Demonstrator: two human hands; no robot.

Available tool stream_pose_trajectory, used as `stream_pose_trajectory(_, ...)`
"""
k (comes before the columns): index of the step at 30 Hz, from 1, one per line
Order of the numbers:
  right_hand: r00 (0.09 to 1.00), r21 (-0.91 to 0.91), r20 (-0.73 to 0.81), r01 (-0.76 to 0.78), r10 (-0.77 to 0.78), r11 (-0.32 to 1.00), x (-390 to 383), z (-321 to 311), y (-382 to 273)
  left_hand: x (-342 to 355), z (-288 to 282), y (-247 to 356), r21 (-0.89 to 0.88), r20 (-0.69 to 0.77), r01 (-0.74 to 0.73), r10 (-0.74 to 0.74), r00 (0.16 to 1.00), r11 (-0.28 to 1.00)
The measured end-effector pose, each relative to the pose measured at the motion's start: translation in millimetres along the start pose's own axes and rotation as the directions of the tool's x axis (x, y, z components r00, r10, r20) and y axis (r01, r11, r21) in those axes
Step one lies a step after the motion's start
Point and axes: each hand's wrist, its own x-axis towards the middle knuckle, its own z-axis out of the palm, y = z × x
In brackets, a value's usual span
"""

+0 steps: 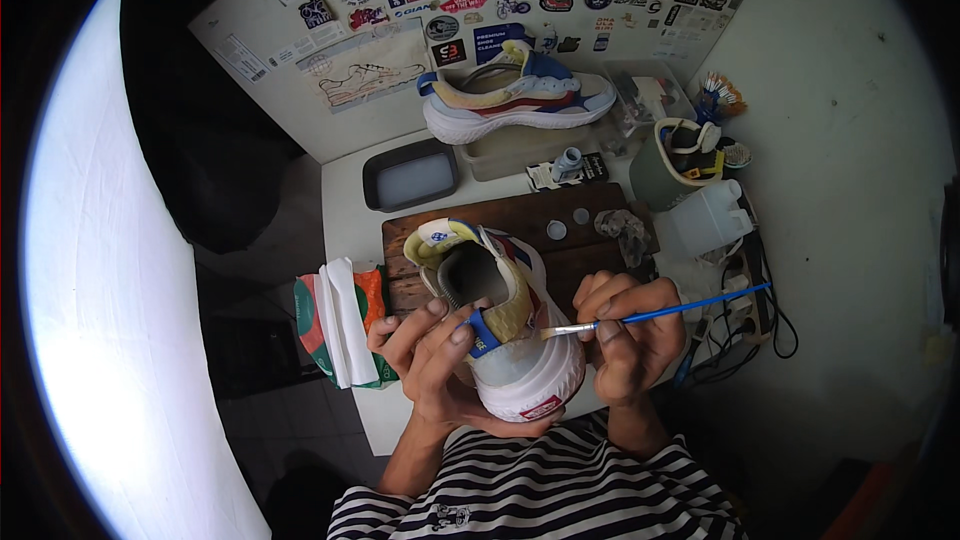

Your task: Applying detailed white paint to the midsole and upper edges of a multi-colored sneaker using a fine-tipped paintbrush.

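A white sneaker (497,372) with a cream collar and a blue heel tab is in my left hand (428,365), heel turned toward me. The fingers of that hand are at the heel tab, and its palm supports the shoe from the left and below. My right hand (632,340) pinches a thin paintbrush (690,307) with a blue handle. Its pale bristles touch the side of the heel, just above the white sole. Beneath the shoe lies a dark wooden board (425,222) with two small round caps (556,230) and a crumpled clear plastic piece (625,228).
The matching sneaker (520,105) rests at the back on a clear container. Nearby stand a grey tray (410,178), a small open bottle (568,162), a tool cup (662,172) and a whitish jug (708,218). Tissues (345,325) sit left; cables (785,325) and a power strip lie right.
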Motion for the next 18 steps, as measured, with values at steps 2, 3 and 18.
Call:
stream_pose_trajectory(2, 1.000, 0.015, 0.004, 0.021, -0.021, 1.000, 1, 0, -6, 1, 0, 1, 0.019, 0.016, -0.023, 0.023, 1.000, 1.000)
stream_pose_trajectory(3, 0.999, 0.028, 0.006, 0.042, -0.042, 0.999, 2, 0, -11, -2, 3, -1, 0.053, -0.001, -0.033, 0.033, 0.999, 0.998)
stream_pose_trajectory(18, 0.961, -0.020, 0.188, 0.212, -0.205, 0.977, 2, 4, -17, -4, 2, -2, -0.027, -0.001, 0.020, -0.020, 1.000, 0.999)
